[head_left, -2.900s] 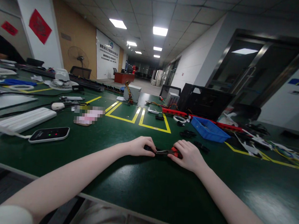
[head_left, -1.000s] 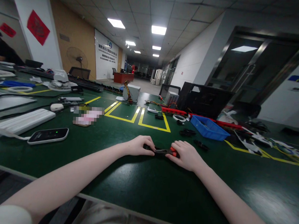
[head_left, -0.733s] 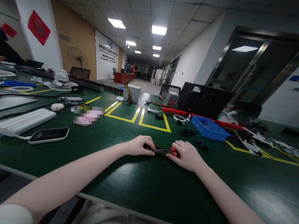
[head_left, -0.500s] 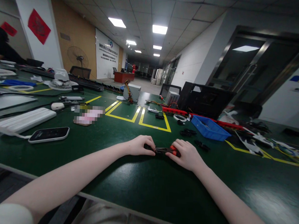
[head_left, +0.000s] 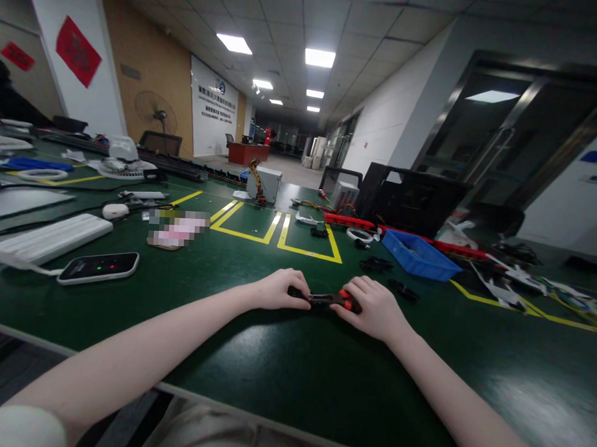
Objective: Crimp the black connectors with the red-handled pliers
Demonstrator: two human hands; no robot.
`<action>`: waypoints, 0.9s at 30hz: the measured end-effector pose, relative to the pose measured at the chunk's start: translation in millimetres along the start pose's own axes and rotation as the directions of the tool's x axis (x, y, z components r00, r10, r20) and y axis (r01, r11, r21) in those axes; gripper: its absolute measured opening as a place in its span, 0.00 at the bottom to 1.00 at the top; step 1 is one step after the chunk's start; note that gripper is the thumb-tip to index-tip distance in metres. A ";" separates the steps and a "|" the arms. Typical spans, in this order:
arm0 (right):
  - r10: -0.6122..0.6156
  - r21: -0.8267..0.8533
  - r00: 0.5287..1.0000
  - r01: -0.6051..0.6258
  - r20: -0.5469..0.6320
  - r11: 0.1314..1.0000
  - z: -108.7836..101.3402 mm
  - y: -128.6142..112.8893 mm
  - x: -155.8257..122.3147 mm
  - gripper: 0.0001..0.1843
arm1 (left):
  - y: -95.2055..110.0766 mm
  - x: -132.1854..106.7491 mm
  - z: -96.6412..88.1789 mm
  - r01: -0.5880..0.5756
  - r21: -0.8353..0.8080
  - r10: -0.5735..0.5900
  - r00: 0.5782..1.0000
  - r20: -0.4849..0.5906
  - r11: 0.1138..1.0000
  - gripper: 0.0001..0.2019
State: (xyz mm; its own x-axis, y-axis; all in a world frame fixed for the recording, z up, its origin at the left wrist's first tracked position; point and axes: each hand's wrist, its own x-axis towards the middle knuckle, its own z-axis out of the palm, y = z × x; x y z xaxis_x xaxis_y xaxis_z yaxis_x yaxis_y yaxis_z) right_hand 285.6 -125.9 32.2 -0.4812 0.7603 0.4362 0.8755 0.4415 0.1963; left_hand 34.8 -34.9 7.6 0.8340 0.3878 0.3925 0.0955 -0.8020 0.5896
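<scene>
Over the green table, my right hand (head_left: pixel 374 309) is closed around the red-and-black handles of a pair of pliers (head_left: pixel 326 300). Their dark metal jaws point left and reach the fingertips of my left hand (head_left: pixel 282 290). Those fingers are pinched on a small black piece (head_left: pixel 297 292), mostly hidden by the hand, so its exact kind does not show. Whether the jaws grip this piece cannot be made out. Both hands are just above the tabletop, facing each other.
Black cable bundles (head_left: pixel 402 290) and a blue tray (head_left: pixel 419 255) lie to the right. On the left are a white-edged handheld device (head_left: pixel 98 268) and a long white power strip (head_left: pixel 52 238). A metal power supply box (head_left: pixel 264 185) stands farther back, beyond yellow tape rectangles.
Both hands stay nearly in place, with the pliers shifted only slightly. Small green and red lights now show on the handheld device's screen. The person at far left has shifted a little.
</scene>
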 end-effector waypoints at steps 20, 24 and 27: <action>-0.012 -0.023 1.000 0.013 0.018 1.000 2.1 -0.9 1.0 0.21 | -0.6 -0.3 -0.7 -0.004 -0.007 0.004 1.000 0.016 1.000 0.07; -0.028 -0.025 0.999 0.028 0.022 0.999 1.6 2.9 0.9 0.21 | -0.5 0.2 -1.2 -0.004 -0.011 0.004 1.000 0.025 1.000 0.07; -0.031 -0.027 0.999 0.031 0.019 0.999 2.0 5.0 0.3 0.21 | -0.3 0.4 -1.8 -0.003 -0.009 0.003 1.000 0.030 1.000 0.07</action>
State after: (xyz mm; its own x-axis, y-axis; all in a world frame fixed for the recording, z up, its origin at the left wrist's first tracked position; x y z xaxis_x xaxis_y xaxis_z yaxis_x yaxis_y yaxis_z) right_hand 289.8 -122.5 31.5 -0.5087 0.7554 0.4131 0.8609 0.4519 0.2337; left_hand 34.1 -33.7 8.8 0.8499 0.3719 0.3732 0.0884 -0.7990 0.5949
